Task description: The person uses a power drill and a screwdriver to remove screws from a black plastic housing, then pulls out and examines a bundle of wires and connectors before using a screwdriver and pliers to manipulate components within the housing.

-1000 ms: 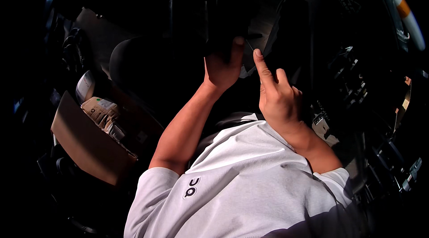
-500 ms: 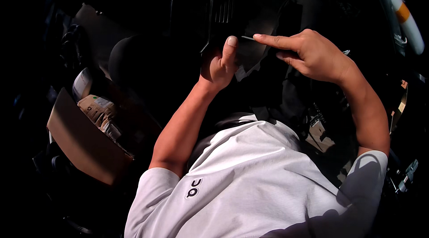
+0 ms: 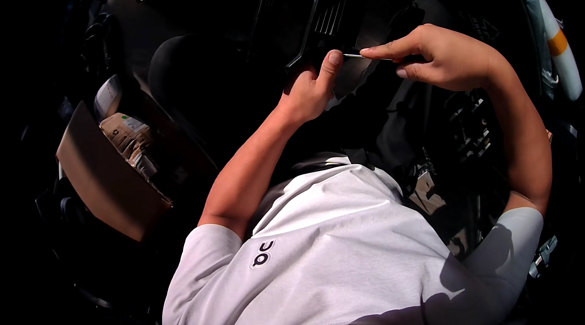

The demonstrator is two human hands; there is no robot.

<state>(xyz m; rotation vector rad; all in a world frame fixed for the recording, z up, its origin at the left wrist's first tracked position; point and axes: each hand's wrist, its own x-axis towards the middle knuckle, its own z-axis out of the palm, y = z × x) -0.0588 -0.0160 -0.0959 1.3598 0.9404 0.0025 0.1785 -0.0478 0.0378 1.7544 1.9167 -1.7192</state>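
The right hand has swung up and out to the side over this last second, and now it comes in flat, knuckles high, elbow lifted wide! A moment ago the slim metal rod was barely a glint; now a bright length of it shows, lying almost level between the two hands. The right hand's index finger is laid along it, thumb tucked below, so the fingers look clamped on it (the back end vanishes into shadow under the palm). The left hand has slid a touch to the right, along with the dark slotted panel above it. Its thumb stands up, and the rod's far end reaches to just beside that thumb; whether the two touch, I cannot tell. Nor can I tell whether the left fingers are closed on the panel, because they are lost in the dark behind it. What the change amounts to: the rod is now aimed across at the left hand's spot, both hands working close together. Off to the left sits a cardboard box in half-sun.
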